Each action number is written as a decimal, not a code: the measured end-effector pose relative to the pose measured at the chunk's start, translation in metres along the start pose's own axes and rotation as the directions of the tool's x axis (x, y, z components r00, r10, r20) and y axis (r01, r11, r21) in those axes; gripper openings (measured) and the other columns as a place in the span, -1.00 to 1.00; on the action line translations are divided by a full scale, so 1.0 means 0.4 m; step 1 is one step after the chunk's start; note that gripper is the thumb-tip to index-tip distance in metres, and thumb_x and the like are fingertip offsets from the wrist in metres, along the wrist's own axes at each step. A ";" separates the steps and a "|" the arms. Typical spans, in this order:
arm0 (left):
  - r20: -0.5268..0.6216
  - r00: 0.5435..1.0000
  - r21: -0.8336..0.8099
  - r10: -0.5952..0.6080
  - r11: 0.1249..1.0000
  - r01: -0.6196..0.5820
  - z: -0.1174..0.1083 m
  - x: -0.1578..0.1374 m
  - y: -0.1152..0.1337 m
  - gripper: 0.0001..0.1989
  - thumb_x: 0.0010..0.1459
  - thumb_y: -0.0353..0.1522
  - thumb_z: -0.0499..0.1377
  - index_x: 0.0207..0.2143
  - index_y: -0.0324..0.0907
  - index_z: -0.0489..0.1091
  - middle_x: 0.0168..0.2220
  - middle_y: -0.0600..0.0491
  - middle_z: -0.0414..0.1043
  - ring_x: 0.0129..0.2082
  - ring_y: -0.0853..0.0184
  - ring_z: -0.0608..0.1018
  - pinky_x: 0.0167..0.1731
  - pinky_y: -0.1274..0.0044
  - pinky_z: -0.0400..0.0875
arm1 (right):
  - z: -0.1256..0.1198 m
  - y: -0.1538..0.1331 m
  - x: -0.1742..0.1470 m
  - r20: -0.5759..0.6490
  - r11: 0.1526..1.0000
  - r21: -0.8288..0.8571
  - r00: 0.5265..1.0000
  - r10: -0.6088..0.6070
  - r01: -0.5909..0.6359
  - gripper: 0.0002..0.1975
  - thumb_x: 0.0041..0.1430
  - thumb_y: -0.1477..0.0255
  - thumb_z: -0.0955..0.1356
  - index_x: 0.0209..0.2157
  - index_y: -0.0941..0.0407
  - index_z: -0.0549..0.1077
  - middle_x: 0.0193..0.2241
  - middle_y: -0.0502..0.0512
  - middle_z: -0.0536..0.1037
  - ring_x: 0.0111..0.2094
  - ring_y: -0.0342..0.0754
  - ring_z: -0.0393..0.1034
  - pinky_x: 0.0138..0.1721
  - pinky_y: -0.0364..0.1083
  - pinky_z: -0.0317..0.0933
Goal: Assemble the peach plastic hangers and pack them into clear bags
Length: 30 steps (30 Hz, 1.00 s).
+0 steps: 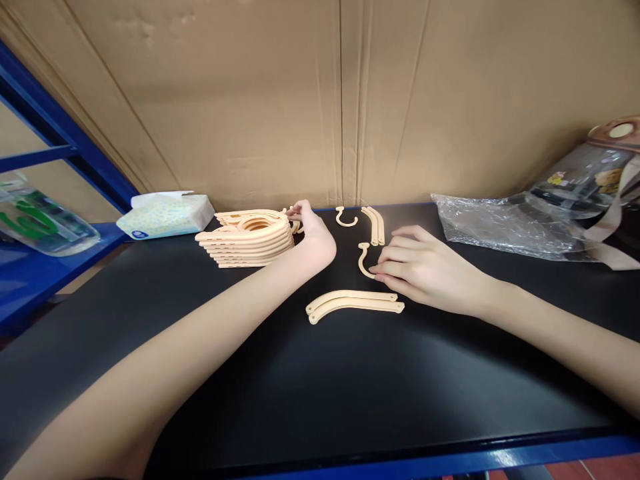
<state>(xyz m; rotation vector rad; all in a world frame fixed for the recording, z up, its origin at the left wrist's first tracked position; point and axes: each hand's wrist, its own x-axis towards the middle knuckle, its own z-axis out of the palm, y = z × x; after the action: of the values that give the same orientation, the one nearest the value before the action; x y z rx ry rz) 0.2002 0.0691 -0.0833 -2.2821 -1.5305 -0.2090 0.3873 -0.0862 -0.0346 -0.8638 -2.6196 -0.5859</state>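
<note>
My left hand (311,225) is bent at the right end of a stack of beige plastic folding hangers (245,247), its curled fingers against the far side of the pile. What those fingertips hold is hidden. A loose hanger hook (363,257) lies on the black tabletop (280,393), its lower tip between the fingers of my right hand (417,267). Two curved hanger arms (355,301) rest side by side in front of that hand. Farther back are another hook (346,219) and a second pair of hanger arms (374,225).
A tissue pack (165,215) sits left of the stack. Clear plastic bags (505,223) and a transparent bag with a strap (580,177) are at the right. A cardboard wall (250,100) stands behind; blue metal shelving (55,150) borders the left.
</note>
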 end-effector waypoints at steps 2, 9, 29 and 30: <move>0.026 1.000 -0.016 -0.011 1.000 0.011 0.003 0.005 -0.004 -0.70 0.07 -0.21 0.13 -0.23 -0.19 0.49 -0.22 -0.19 0.48 -0.01 -0.26 0.32 -0.11 -0.11 -0.03 | 0.001 -0.001 0.000 -0.007 1.000 -0.004 1.000 -0.001 0.001 -0.67 0.34 0.45 0.18 -0.31 0.15 0.55 -0.46 0.04 0.55 -0.32 -0.07 0.34 -0.07 -0.02 0.08; 0.056 0.998 -0.036 -0.031 0.999 0.033 -0.004 0.000 -0.013 -0.71 0.05 -0.26 0.14 -0.27 -0.25 0.51 -0.30 -0.22 0.47 -0.01 -0.30 0.33 -0.10 -0.14 -0.12 | 0.008 -0.002 -0.002 0.002 1.000 0.002 1.000 -0.012 0.012 -0.70 0.32 0.46 0.20 -0.29 0.17 0.55 -0.44 0.05 0.55 -0.30 -0.06 0.36 -0.06 0.00 0.09; 0.127 0.981 0.164 0.146 0.972 -0.166 -0.087 -0.055 0.031 -0.75 0.15 -0.52 0.06 -0.48 -0.24 0.52 -0.47 -0.11 0.50 -0.22 0.01 0.45 -0.15 0.20 0.08 | 0.010 -0.005 -0.003 0.019 1.000 0.001 1.000 -0.019 0.019 -0.73 0.31 0.44 0.22 -0.29 0.17 0.54 -0.43 0.04 0.54 -0.28 -0.04 0.35 -0.03 0.00 0.07; 0.137 0.979 0.183 0.153 0.967 -0.177 -0.097 -0.058 0.030 -0.75 0.14 -0.54 0.07 -0.48 -0.25 0.52 -0.46 -0.11 0.51 -0.24 0.03 0.46 -0.16 0.23 0.09 | 0.011 -0.006 -0.003 0.016 1.000 0.002 1.000 -0.018 0.018 -0.73 0.31 0.44 0.22 -0.30 0.17 0.54 -0.44 0.03 0.54 -0.28 -0.04 0.35 -0.03 0.00 0.07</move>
<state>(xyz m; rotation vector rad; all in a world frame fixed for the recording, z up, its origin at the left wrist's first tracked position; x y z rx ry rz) 0.2054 0.0301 -0.0582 -2.2850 -1.3423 0.1233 0.3859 -0.0864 -0.0394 -0.8482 -2.6445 -0.5836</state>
